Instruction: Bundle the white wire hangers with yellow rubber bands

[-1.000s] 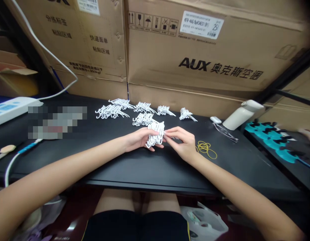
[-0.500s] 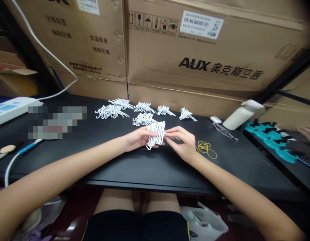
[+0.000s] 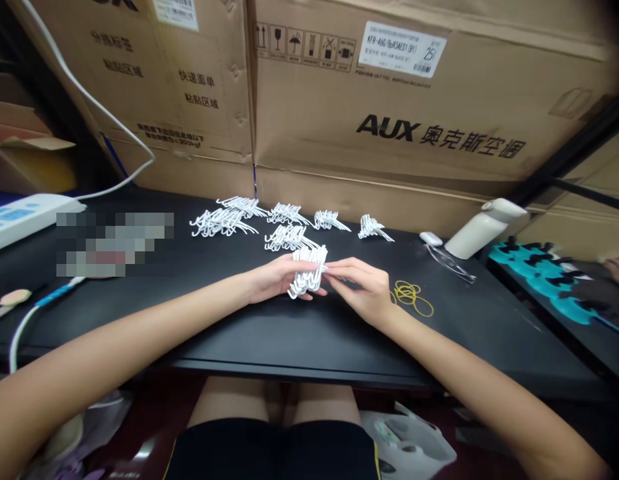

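Observation:
A bundle of white hooks (image 3: 308,272) is held over the black table (image 3: 229,333), its curved ends pointing down toward me. My left hand (image 3: 275,279) is closed around the bundle from the left, thumb across it. The fingertips of my right hand (image 3: 362,283) pinch the right side of the same bundle. Behind them lie several heaps of similar white hooks, among them a large one (image 3: 220,221), one just behind the bundle (image 3: 288,237) and a small one at the right (image 3: 374,227). Yellow rubber bands (image 3: 412,297) lie right of my right hand.
Cardboard boxes (image 3: 389,100) wall off the table's back. At the right stand a white bottle (image 3: 482,230), glasses (image 3: 449,263) and a turquoise object (image 3: 542,277), near another person's hand (image 3: 618,270). A power strip (image 3: 32,217) and cable are at the left.
The held bundle has tilted and shifted slightly left and down, and my right fingertips have moved left with it. The other person's hand at the right edge has moved a little.

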Available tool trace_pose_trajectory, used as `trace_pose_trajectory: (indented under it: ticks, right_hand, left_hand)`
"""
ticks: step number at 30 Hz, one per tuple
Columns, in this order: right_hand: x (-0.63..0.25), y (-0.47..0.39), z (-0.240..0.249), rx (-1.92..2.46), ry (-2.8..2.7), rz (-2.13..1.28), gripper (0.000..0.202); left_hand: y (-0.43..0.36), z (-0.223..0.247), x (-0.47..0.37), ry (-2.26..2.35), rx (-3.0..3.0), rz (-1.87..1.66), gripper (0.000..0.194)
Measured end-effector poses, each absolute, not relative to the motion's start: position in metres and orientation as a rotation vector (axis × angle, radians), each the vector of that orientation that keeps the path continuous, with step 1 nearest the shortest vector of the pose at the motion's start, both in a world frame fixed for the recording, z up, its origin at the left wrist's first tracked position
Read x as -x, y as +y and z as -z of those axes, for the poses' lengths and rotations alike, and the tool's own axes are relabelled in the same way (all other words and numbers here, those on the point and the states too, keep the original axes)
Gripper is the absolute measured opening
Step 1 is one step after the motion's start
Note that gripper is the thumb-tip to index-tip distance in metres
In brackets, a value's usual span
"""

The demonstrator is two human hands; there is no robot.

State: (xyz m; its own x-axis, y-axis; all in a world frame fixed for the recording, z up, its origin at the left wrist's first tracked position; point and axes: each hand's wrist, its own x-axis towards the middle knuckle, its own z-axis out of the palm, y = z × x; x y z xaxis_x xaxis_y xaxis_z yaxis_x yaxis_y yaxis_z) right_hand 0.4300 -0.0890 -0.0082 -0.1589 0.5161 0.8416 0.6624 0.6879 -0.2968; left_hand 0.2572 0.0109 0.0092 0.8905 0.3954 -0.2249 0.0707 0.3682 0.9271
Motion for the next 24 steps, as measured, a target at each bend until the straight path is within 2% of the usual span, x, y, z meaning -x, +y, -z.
trace_pose_trajectory:
  ticks: [7,14,24]
  right_hand:
    - [-0.4273,-0.0902,0.0070,0.911,-1.838,0.195,0.020]
    - [-0.4237,-0.0934,0.0068,0.895,-1.874,0.231,0.021]
    - [-0.4228,-0.0930,0.0054,0.878,-1.886,0.232,0.020]
  left_hand:
    - [0.0064,-0.0090,-0.2592,0.547,-1.239,-0.272,0.038]
    - [0.0065,-0.0073,-0.2592,0.519,-1.259,-0.269,0.031]
    - [0.0077,-0.0067,-0.2585,0.499,-1.259,-0.269,0.036]
